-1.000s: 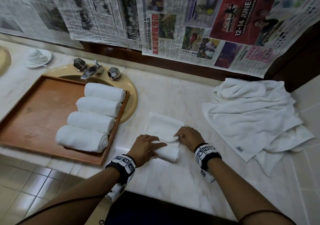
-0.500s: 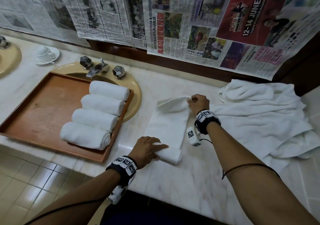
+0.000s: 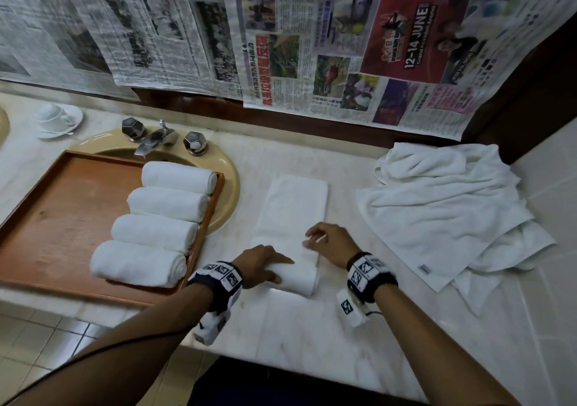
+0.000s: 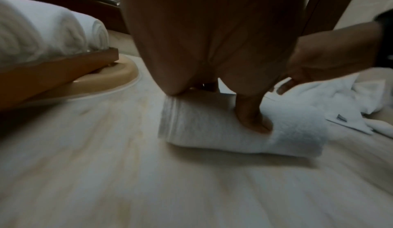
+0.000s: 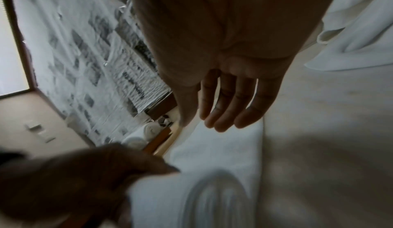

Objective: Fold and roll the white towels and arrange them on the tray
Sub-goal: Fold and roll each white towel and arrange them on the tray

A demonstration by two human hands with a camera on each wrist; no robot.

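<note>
Both bare forearms end in black wristbands (image 3: 371,276) carrying white squares printed with black marker patterns. A small white camera block (image 3: 351,308) hangs under each, and a thin dark cord (image 3: 373,313) loops beside the right one.

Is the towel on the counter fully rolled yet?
No, partly rolled: the left hand grips the rolled near end of the towel; the rest lies flat.

A bathroom vanity, probably in a hotel or guest house. A beige oval basin (image 3: 229,183) with a chrome tap (image 3: 156,141) and two faceted knobs is sitting in the pale marble worktop (image 3: 312,337). Rolled white towels (image 3: 162,215) are lying on a wooden tray (image 3: 56,218) over the basin. A white cup and saucer (image 3: 57,119) is standing at the worktop's far left. Newspaper sheets (image 3: 281,46) are covering the wall above, and floor tiles (image 3: 46,349) are showing below.
</note>
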